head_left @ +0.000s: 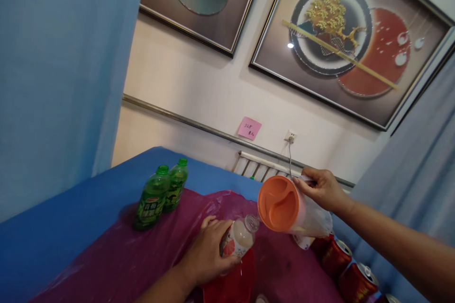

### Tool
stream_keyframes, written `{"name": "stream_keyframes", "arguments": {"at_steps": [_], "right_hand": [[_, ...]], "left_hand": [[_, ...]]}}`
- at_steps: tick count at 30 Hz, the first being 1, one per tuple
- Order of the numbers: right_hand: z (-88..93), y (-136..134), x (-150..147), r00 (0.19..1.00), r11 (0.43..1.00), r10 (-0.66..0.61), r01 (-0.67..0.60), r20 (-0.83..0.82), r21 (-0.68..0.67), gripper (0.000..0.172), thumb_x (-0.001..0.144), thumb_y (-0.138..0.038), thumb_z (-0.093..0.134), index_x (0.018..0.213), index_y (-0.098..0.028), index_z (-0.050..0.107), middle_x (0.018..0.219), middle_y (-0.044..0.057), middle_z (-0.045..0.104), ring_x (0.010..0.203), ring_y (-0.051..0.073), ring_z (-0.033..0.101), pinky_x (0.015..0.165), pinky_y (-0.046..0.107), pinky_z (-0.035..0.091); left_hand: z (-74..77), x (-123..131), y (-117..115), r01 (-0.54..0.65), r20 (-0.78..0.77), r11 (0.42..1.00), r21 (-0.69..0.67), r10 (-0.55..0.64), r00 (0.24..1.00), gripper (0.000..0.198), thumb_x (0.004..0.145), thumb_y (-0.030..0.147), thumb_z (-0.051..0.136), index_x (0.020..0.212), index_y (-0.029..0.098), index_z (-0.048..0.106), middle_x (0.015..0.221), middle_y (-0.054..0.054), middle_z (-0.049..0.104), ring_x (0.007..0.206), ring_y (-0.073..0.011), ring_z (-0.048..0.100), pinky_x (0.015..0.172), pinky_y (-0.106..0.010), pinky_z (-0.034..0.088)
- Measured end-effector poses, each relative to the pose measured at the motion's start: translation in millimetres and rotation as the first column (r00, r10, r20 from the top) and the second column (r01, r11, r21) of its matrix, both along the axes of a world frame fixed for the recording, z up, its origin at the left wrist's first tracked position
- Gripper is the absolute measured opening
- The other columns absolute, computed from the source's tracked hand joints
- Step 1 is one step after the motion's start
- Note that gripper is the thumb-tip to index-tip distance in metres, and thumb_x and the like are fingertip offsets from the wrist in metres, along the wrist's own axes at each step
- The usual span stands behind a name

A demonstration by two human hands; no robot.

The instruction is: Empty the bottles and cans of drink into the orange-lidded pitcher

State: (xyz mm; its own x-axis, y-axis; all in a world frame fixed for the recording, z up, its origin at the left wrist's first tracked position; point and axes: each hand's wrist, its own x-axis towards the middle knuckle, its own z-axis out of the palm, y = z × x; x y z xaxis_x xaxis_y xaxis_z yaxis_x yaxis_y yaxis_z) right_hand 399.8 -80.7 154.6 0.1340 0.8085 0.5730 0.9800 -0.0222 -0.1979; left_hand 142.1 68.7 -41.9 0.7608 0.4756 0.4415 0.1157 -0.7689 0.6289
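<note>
My left hand (206, 248) is wrapped around a small clear bottle (241, 239) with a fruit-print label. The bottle has no cap and leans to the right, its mouth close to a pitcher. My right hand (322, 189) grips that translucent pitcher (316, 220) by its handle. An orange lid (279, 203) covers the pitcher's top. The pitcher is tipped on its side, lid end toward the bottle. No stream of liquid can be made out between them. Below the bottle lies a red plastic dish (232, 286), partly hidden by my left hand.
Two uncapped green bottles (153, 199) stand to the left on a purple plastic sheet (142, 265) over a blue surface (88, 213). Red cans (337, 256) line the right side. A white container (303, 241) shows under the pitcher. Blue curtains (67, 66) hang at both sides.
</note>
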Motion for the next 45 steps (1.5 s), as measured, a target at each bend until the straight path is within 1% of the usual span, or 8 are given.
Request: {"name": "stream_keyframes", "arguments": {"at_steps": [5, 9, 16, 20, 25, 30, 39, 45], "right_hand": [[0.5, 0.1, -1.9, 1.0, 1.0, 0.003, -0.003, -0.011, 0.015, 0.048, 0.087, -0.052, 0.059, 0.057, -0.024, 0.033, 0.053, -0.007, 0.027, 0.05, 0.009, 0.026, 0.046, 0.024, 0.021], [0.1, 0.1, -2.1, 1.0, 1.0, -0.005, 0.005, -0.009, 0.009, 0.048, 0.086, -0.053, 0.059, 0.058, -0.024, 0.033, 0.053, -0.007, 0.027, 0.05, 0.009, 0.026, 0.046, 0.024, 0.021], [0.4, -0.3, -1.1, 1.0, 1.0, -0.006, 0.006, 0.003, 0.015, 0.049, 0.086, -0.053, 0.058, 0.057, -0.024, 0.032, 0.053, -0.007, 0.026, 0.05, 0.009, 0.026, 0.046, 0.024, 0.02], [0.4, -2.0, -0.5, 1.0, 1.0, -0.005, 0.005, -0.003, 0.01, 0.049, 0.087, -0.054, 0.059, 0.058, -0.024, 0.033, 0.053, -0.007, 0.027, 0.051, 0.01, 0.027, 0.047, 0.025, 0.021], [2.0, -3.9, -1.7, 1.0, 1.0, -0.009, 0.009, -0.01, 0.005, 0.048, 0.087, -0.054, 0.059, 0.058, -0.024, 0.034, 0.054, -0.007, 0.028, 0.051, 0.01, 0.027, 0.046, 0.024, 0.021], [3.2, -4.9, -2.6, 1.0, 1.0, -0.011, 0.011, -0.003, 0.017, 0.047, 0.087, -0.052, 0.059, 0.057, -0.024, 0.035, 0.054, -0.007, 0.028, 0.05, 0.009, 0.027, 0.046, 0.025, 0.021], [3.5, -6.6, -1.5, 1.0, 1.0, -0.008, 0.008, 0.0, 0.009, 0.046, 0.087, -0.051, 0.06, 0.058, -0.023, 0.037, 0.054, -0.007, 0.028, 0.05, 0.009, 0.028, 0.047, 0.025, 0.022], [4.8, -7.4, -3.4, 1.0, 1.0, -0.01, 0.01, -0.003, 0.02, 0.046, 0.087, -0.051, 0.059, 0.057, -0.023, 0.037, 0.054, -0.007, 0.028, 0.051, 0.009, 0.028, 0.046, 0.024, 0.022]], "left_hand": [[-1.0, 1.3, 0.2, -0.006, -0.01, 1.0, 0.008, 0.006, 1.0, 0.057, 0.064, 0.032, 0.079, 0.118, 0.023, 0.06, 0.11, -0.005, 0.074, 0.107, -0.0299, 0.064, 0.114, -0.054, 0.027], [-2.5, 1.5, 0.7, 0.012, -0.001, 1.0, -0.003, -0.012, 1.0, 0.058, 0.065, 0.032, 0.08, 0.119, 0.022, 0.059, 0.114, -0.006, 0.073, 0.108, -0.0302, 0.064, 0.115, -0.055, 0.023], [-5.4, 1.7, 1.2, -0.002, -0.002, 1.0, 0.004, 0.002, 1.0, 0.06, 0.065, 0.033, 0.079, 0.121, 0.022, 0.06, 0.116, -0.005, 0.073, 0.109, -0.0312, 0.065, 0.117, -0.055, 0.023], [-4.8, 2.1, 1.5, 0.006, 0.009, 1.0, 0.01, -0.006, 1.0, 0.056, 0.065, 0.033, 0.079, 0.118, 0.025, 0.061, 0.113, -0.004, 0.074, 0.106, -0.0304, 0.066, 0.115, -0.054, 0.026], [-5.1, 1.6, 1.0, 0.0, 0.002, 1.0, 0.001, 0.0, 1.0, 0.06, 0.063, 0.031, 0.08, 0.119, 0.024, 0.06, 0.113, -0.006, 0.074, 0.107, -0.0313, 0.065, 0.115, -0.054, 0.026], [-4.7, 1.2, 0.0, 0.011, -0.006, 1.0, -0.011, -0.011, 1.0, 0.06, 0.065, 0.031, 0.08, 0.121, 0.023, 0.059, 0.117, -0.007, 0.073, 0.11, -0.0313, 0.064, 0.116, -0.055, 0.021], [-2.1, 0.3, -0.3, 0.019, -0.017, 1.0, -0.017, -0.02, 1.0, 0.061, 0.066, 0.029, 0.079, 0.123, 0.022, 0.058, 0.12, -0.008, 0.072, 0.114, -0.0325, 0.063, 0.117, -0.056, 0.019], [-1.6, 0.8, -0.1, 0.023, -0.007, 0.999, -0.024, -0.023, 1.0, 0.058, 0.065, 0.03, 0.081, 0.119, 0.021, 0.061, 0.114, -0.007, 0.074, 0.109, -0.0313, 0.064, 0.116, -0.055, 0.021]]}}
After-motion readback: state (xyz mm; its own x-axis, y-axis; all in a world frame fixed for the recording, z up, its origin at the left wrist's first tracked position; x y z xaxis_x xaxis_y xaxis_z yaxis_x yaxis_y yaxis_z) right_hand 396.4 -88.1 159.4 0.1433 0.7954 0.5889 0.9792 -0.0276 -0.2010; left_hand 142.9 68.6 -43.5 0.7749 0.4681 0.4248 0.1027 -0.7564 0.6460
